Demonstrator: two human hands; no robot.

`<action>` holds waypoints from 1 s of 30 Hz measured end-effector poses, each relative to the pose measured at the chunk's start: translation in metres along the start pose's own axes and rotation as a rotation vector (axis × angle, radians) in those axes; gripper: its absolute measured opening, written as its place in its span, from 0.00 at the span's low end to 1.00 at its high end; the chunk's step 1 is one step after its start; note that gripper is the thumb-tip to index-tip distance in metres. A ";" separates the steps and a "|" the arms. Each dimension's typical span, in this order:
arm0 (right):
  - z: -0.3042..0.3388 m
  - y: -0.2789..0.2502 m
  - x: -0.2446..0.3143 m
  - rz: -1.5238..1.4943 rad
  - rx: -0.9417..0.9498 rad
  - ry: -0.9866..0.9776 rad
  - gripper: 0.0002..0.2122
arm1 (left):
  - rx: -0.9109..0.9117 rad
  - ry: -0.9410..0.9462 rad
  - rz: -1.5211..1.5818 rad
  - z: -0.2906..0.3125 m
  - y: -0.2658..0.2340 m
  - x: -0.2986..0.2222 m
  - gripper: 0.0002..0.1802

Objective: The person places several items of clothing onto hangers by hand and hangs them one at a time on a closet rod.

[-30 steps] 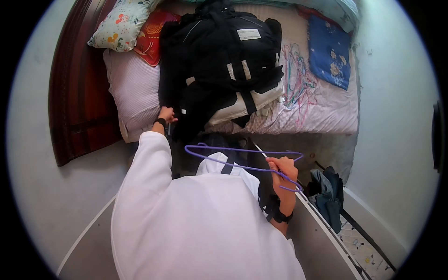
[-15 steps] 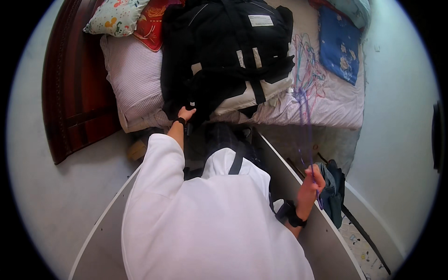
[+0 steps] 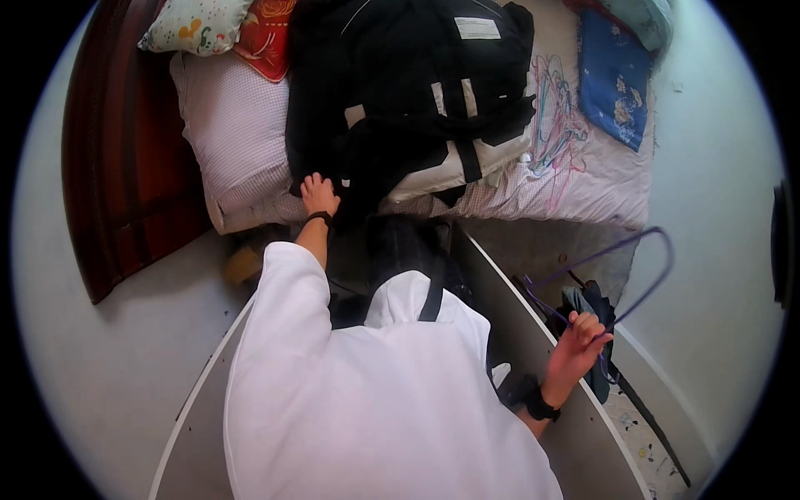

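A black padded jacket (image 3: 392,83) with off-white panels lies spread on the bed. My left hand (image 3: 320,196) rests at its lower left edge, fingers extended and slightly apart on the dark cloth. Out to the right, my right hand (image 3: 577,352) is closed round a thin purple clothes hanger (image 3: 669,258), which is tilted with its wide loop pointing away from me. More coloured hangers (image 3: 554,125) lie in a tangled heap on the bed, just right of the jacket.
The bed (image 3: 604,192) has a checked pink sheet. On it are a patterned pillow (image 3: 196,25), a red cushion (image 3: 265,46) and a folded blue cloth (image 3: 612,83). White-edged panels (image 3: 517,287) stand either side of me. Dark clothes (image 3: 596,304) hang beyond the right panel.
My right hand has moved slightly right, and the hanger has swung round so its loop now opens to the right. My left hand has loosened from the jacket edge, its fingers straightening.
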State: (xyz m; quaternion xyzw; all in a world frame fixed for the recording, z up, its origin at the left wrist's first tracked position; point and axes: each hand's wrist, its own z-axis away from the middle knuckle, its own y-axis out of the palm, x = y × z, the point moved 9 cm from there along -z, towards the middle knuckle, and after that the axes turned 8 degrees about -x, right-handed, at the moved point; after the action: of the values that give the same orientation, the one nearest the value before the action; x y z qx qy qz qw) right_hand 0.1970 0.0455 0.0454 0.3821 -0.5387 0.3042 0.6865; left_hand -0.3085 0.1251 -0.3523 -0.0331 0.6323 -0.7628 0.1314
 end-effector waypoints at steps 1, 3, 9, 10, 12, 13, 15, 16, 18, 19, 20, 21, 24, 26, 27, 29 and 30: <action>-0.003 0.002 -0.001 -0.001 0.012 0.007 0.23 | -0.143 0.040 -0.067 0.000 -0.009 0.008 0.07; -0.005 0.004 -0.006 -0.184 0.010 0.086 0.24 | -0.109 0.034 0.004 -0.001 -0.009 0.026 0.06; -0.023 0.038 0.003 -0.485 0.173 0.130 0.27 | -0.199 -0.440 0.465 0.006 -0.054 0.060 0.05; -0.029 0.045 0.005 -0.502 0.185 0.123 0.27 | -0.361 -0.393 0.564 0.006 -0.076 0.060 0.07; -0.036 0.070 0.007 -0.637 0.282 0.185 0.28 | -0.538 -0.329 0.656 0.005 -0.119 0.056 0.09; -0.037 0.083 0.007 -0.699 0.308 0.235 0.26 | -0.425 -0.331 0.584 -0.001 -0.138 0.043 0.12; -0.042 0.104 0.006 -0.703 0.344 0.267 0.24 | -0.333 -0.309 0.538 -0.008 -0.168 0.025 0.19; -0.044 0.116 0.002 -0.693 0.384 0.308 0.23 | -0.352 -0.305 0.538 -0.010 -0.181 0.018 0.19; -0.049 0.137 -0.005 -0.705 0.401 0.309 0.21 | -0.376 -0.261 0.868 -0.011 -0.205 -0.004 0.20; -0.051 0.148 -0.010 -0.755 0.417 0.360 0.21 | -0.324 -0.214 0.974 -0.009 -0.228 -0.031 0.23; -0.053 0.161 -0.013 -0.809 0.441 0.415 0.21 | -0.375 -0.147 1.002 -0.002 -0.245 -0.047 0.26; -0.056 0.172 -0.010 -0.812 0.448 0.406 0.21 | -0.335 -0.185 1.151 0.006 -0.252 -0.059 0.26; -0.061 0.203 0.009 -0.830 0.554 0.391 0.20 | -0.184 0.018 1.242 0.039 -0.323 -0.122 0.29; -0.054 0.231 0.020 -0.892 0.782 0.387 0.21 | -0.191 0.094 1.195 0.059 -0.369 -0.142 0.33; -0.052 0.235 0.021 -0.881 0.736 0.395 0.21 | -0.311 0.186 1.095 0.071 -0.393 -0.148 0.29; -0.053 0.244 0.022 -0.901 0.750 0.420 0.22 | -0.364 0.335 1.050 0.081 -0.429 -0.155 0.15; -0.053 0.247 0.019 -0.921 0.744 0.446 0.22 | -0.382 0.334 1.047 0.085 -0.441 -0.155 0.15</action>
State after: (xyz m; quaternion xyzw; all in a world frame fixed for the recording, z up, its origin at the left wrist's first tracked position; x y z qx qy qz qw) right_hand 0.0237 0.2197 0.1054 0.7153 -0.0209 0.2169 0.6640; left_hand -0.2111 0.1549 0.1115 0.3815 0.7030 -0.4637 0.3811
